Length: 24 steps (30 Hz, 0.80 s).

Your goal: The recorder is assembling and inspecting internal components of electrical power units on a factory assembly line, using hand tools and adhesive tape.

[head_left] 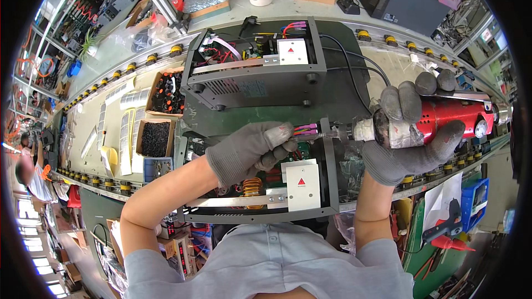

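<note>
My right hand [413, 133], in a grey glove, is wrapped round a red power screwdriver [443, 119] with a white-taped nose. Its shaft points left, across the right edge of an open grey device casing [332, 177]. Closed at the shaft's far end, beside pink-sleeved wires, is my gloved left hand [252, 149]; whatever its fingers pinch is hidden. Inside the near casing sit a white plate [303, 185] with a red triangle and a copper coil [253, 187]. Behind it a second open grey casing [255, 83] rests on its side with its wiring showing.
Left of the casings stand a box of black-and-orange parts [167, 93], a box of small black parts [155, 138] and a blue bin [158, 169]. Black cables [354, 72] run off the far casing. Roller rails [130, 68] edge the line. A heat gun [443, 224] lies at lower right.
</note>
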Available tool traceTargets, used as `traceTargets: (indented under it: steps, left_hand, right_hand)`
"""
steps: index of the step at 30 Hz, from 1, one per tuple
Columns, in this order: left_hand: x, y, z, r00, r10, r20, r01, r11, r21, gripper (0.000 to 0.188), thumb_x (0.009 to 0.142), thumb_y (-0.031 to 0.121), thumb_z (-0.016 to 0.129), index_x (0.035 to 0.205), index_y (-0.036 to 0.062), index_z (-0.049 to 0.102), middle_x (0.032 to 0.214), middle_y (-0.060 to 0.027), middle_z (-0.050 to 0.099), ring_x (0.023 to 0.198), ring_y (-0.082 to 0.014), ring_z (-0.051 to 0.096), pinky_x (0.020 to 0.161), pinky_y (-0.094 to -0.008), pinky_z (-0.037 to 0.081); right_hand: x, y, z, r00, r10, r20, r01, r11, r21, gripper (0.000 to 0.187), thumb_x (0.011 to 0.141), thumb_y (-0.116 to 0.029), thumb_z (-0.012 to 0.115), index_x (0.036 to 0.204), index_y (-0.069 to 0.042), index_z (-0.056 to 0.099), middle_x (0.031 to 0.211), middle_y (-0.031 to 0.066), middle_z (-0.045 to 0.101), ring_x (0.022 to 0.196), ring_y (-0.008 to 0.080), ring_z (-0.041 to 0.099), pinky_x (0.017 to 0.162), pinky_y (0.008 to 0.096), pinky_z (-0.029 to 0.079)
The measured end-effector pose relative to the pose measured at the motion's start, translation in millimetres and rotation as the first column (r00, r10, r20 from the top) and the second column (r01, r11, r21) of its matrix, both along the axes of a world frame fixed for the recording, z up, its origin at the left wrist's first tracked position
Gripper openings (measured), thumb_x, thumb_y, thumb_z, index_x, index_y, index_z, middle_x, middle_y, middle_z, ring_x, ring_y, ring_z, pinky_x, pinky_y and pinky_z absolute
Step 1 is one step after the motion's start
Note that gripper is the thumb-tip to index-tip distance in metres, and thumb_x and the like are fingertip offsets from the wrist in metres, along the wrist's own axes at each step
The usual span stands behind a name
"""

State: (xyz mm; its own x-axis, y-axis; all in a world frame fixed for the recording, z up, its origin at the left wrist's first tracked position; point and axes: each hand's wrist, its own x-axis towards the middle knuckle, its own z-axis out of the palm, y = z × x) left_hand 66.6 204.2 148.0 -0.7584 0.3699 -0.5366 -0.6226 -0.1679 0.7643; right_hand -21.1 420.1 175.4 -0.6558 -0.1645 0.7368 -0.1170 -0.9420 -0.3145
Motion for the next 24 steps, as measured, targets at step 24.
traceTargets:
  steps: [24]
  left_hand:
    - [-55, -23, -26, 0.587, -0.810, -0.019, 0.178, 0.151, -0.972, 0.026, 0.078, 0.029, 0.060, 0.099, 0.0164, 0.069, 0.093, -0.0087, 0.067, 0.091, -0.0281, 0.062, 0.081, -0.0382, 0.048]
  right_hand:
    - [12, 18, -4, 0.963, -0.261, 0.063, 0.252, 0.960, 0.121, 0.048, 0.080, -0.027, 0.069, 0.114, -0.006, 0.042, 0.100, 0.0100, 0.052, 0.069, 0.0133, 0.047, 0.066, 0.0294, 0.038]
